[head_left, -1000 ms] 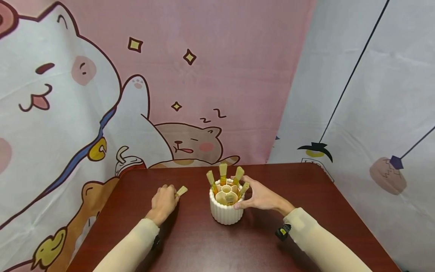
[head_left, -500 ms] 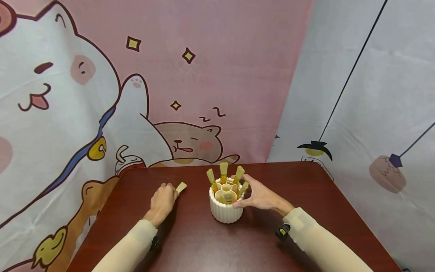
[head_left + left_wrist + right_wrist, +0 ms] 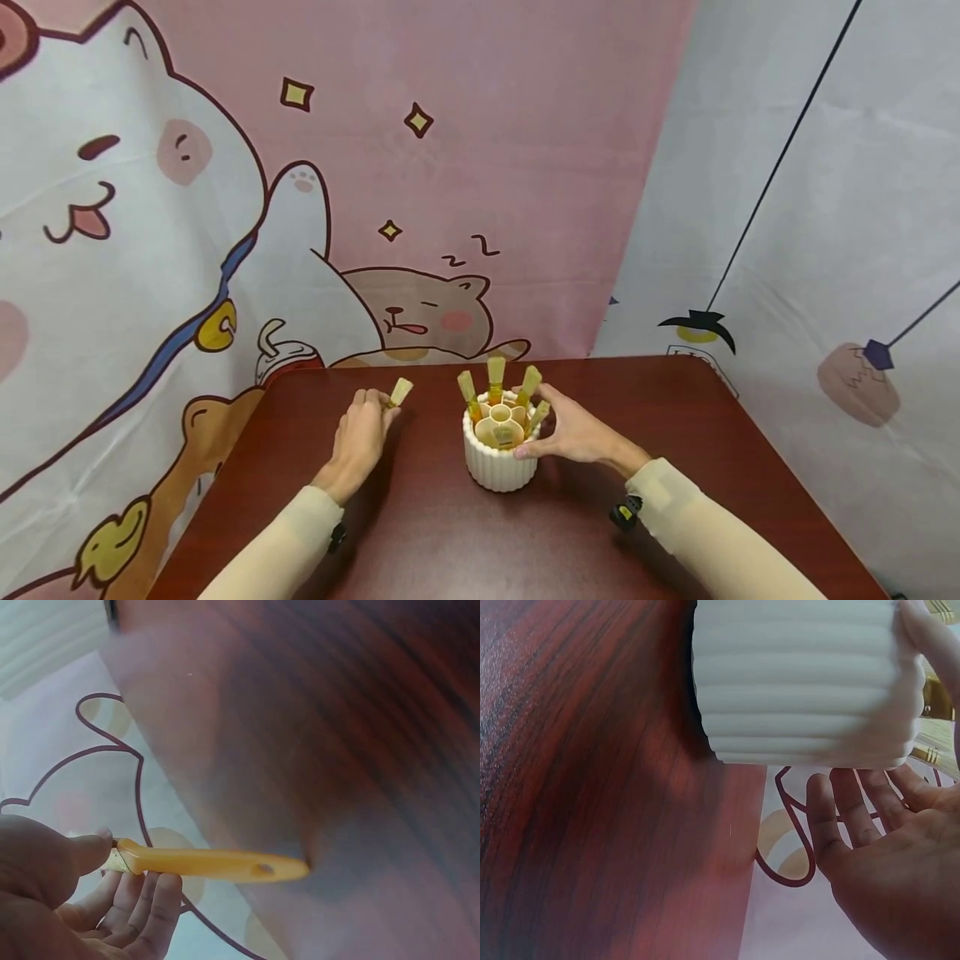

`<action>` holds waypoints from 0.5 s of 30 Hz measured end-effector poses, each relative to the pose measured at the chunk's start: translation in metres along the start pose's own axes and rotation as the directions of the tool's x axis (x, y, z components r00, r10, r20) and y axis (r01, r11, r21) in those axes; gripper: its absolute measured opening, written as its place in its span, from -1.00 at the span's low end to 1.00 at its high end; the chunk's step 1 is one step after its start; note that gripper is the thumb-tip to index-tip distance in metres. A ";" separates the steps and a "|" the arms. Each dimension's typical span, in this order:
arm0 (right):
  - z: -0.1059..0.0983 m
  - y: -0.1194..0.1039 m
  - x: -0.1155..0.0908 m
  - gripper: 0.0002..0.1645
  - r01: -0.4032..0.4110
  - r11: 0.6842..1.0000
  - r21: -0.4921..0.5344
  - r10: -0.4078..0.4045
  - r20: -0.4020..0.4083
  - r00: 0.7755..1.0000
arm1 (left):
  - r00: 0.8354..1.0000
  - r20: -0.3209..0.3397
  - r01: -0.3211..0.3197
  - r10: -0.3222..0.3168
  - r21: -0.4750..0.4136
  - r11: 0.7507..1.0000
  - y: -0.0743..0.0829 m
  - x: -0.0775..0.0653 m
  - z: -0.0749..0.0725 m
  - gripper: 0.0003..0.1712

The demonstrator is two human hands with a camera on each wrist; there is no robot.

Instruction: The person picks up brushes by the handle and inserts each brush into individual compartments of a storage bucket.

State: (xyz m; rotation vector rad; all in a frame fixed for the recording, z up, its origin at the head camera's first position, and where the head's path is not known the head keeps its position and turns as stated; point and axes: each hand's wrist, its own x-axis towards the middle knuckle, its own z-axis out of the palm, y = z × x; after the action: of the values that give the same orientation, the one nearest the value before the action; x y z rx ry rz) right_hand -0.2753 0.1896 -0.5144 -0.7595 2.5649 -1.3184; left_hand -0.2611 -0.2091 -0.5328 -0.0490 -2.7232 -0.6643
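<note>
My left hand [image 3: 358, 437] pinches a flat brush [image 3: 401, 392] between thumb and fingertips, left of the holder. Its pale bristles point up. In the left wrist view its yellow handle [image 3: 217, 864] extends away from the fingers, with a hole near the end. A white ribbed brush holder [image 3: 501, 468] stands upright on the table. Around its right side, my right hand [image 3: 573, 427] grips it, thumb near the front rim and fingers behind. Several yellow-handled brushes [image 3: 496, 375] stand bristles up in the holder's divided insert [image 3: 500, 415]; an opening at the front faces me.
The dark red wooden table [image 3: 450, 550] carries the holder. Its back edge meets a pink cloth backdrop [image 3: 525, 167] with cartoon cats. A light grey cloth [image 3: 810, 208] hangs on the right.
My left hand has risen slightly, and the brush in it has tilted more upright. My right hand and the holder have stayed in place.
</note>
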 end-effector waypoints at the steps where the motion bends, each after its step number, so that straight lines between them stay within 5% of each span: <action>1: 0.000 0.000 0.000 0.37 -0.001 1.000 -0.003 0.001 -0.003 1.000 | 1.000 -0.005 -0.003 0.003 -0.008 1.000 0.001 0.000 -0.001 -0.64; 15: 0.005 -0.004 -0.003 0.22 0.006 1.000 0.027 -0.005 -0.040 0.999 | 0.988 -0.143 -0.082 0.054 -0.198 0.977 0.035 -0.007 -0.019 -0.66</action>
State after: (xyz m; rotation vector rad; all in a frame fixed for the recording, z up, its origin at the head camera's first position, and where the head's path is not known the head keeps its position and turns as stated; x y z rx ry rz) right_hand -0.2692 0.1856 -0.5146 -0.7430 2.5719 -1.3806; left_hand -0.2446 -0.1859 -0.5037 -0.1398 -2.5024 -0.8893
